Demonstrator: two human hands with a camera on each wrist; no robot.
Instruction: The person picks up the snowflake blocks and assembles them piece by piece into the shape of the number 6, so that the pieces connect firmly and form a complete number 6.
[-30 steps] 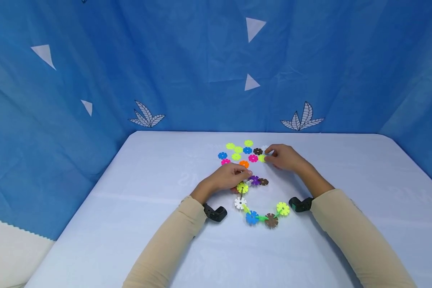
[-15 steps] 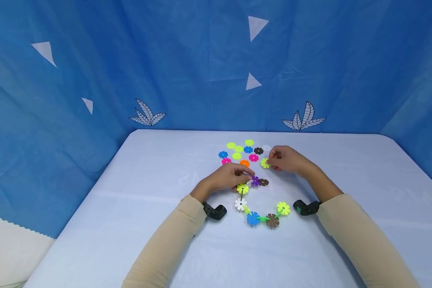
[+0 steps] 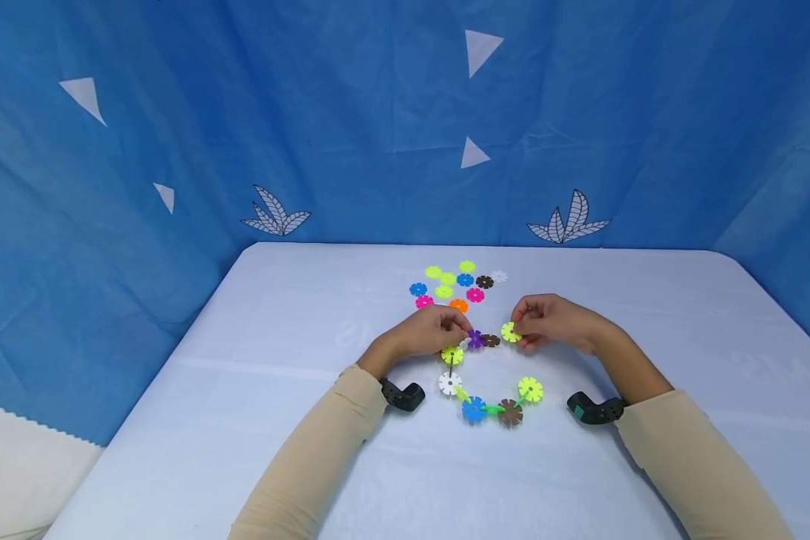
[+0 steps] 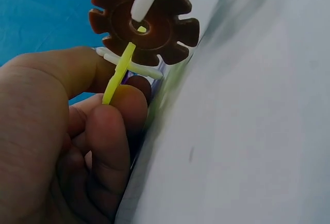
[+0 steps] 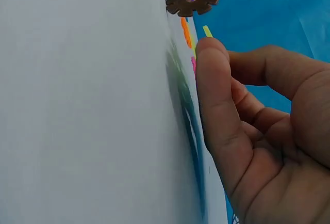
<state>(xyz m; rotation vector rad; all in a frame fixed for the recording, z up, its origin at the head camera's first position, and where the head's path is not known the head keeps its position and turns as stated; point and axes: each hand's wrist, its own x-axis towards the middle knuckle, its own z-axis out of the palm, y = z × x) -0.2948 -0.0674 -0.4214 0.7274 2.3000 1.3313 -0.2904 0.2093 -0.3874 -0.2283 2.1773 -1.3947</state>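
Observation:
Notched flower-shaped plastic discs are slotted together in a curved chain, with a blue disc [image 3: 474, 409] and a white disc [image 3: 449, 384] among them. My left hand [image 3: 424, 332] pinches the chain's far end beside a purple disc [image 3: 475, 340]. In the left wrist view, a brown disc [image 4: 172, 30] stands over its fingers, with a white and a yellow piece slotted in. Between thumb and finger, my right hand [image 3: 562, 324] pinches a yellow-green disc [image 3: 510, 332]. That disc is just right of the chain's brown end disc [image 3: 490, 340], apart from it. Only its edge shows in the right wrist view.
Several loose discs lie flat beyond my hands, among them an orange disc [image 3: 458, 305], a pink disc [image 3: 475, 295] and a white disc [image 3: 499, 277]. They are on a white-covered table [image 3: 297, 300]. A blue cloth backdrop [image 3: 391, 112] hangs behind it.
My right hand has drawn the yellow-green disc away from the loose discs, toward me and slightly right, to beside the chain's end. My left hand stays almost still on the chain.

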